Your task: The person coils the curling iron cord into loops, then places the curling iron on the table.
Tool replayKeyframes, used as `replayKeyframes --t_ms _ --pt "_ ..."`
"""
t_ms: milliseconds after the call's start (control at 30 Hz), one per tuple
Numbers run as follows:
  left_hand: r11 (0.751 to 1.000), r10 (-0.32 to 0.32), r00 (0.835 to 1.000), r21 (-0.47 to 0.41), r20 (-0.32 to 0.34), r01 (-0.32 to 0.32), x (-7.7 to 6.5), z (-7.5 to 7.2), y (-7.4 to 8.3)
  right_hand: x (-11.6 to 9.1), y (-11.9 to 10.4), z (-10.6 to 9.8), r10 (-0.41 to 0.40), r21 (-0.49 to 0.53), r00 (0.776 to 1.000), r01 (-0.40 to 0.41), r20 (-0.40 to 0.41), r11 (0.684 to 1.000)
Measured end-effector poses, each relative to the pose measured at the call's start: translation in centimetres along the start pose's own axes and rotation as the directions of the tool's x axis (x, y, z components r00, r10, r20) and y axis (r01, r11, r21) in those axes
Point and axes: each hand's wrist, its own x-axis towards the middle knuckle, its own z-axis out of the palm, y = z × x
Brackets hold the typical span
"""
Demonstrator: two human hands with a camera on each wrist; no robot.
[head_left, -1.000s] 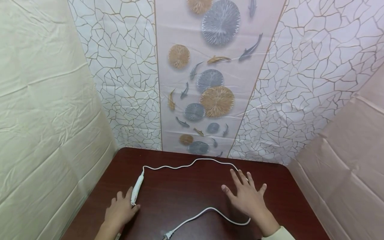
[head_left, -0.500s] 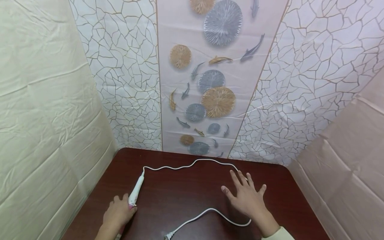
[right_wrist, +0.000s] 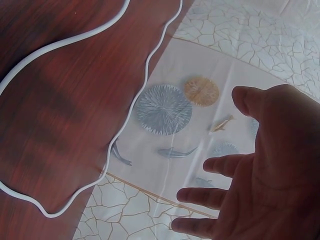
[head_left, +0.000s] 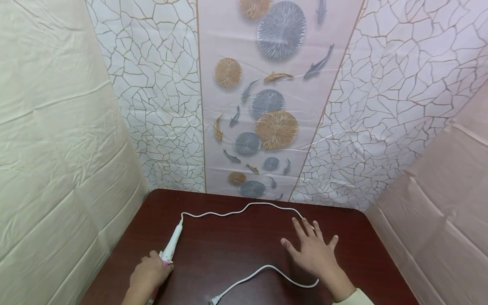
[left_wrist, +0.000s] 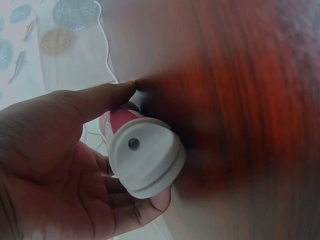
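Note:
A corded hair iron with a white handle (head_left: 173,241) and a pink barrel lies near the table's left side, its handle pointing away from me. My left hand (head_left: 149,273) grips the pink part, covering most of it. In the left wrist view the white end cap (left_wrist: 145,162) with a dark dot faces the camera, between thumb and curled fingers. At the right, my right hand (head_left: 316,254) is spread palm down above part of the white cord (head_left: 228,213). In the right wrist view its fingers (right_wrist: 200,198) are straight and hold nothing.
The cord runs along the back of the dark red table (head_left: 236,241), passes under the right hand and curves to the plug (head_left: 214,300) at the front edge. A patterned curtain (head_left: 164,106) stands behind, with pale cloth walls (head_left: 57,148) on both sides.
My left hand has shifted slightly toward me along the hair iron and closed round its pink part, uncovering more of the white handle. The right hand has hardly moved.

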Motion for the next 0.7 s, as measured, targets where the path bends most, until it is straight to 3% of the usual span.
replayKeyframes --t_ms 700 --pt "1.000 0.011 1.000 -0.002 0.005 -0.011 -0.31 0.01 -0.36 -0.70 0.25 -0.03 -0.006 0.004 1.000 0.006 -0.002 1.000"
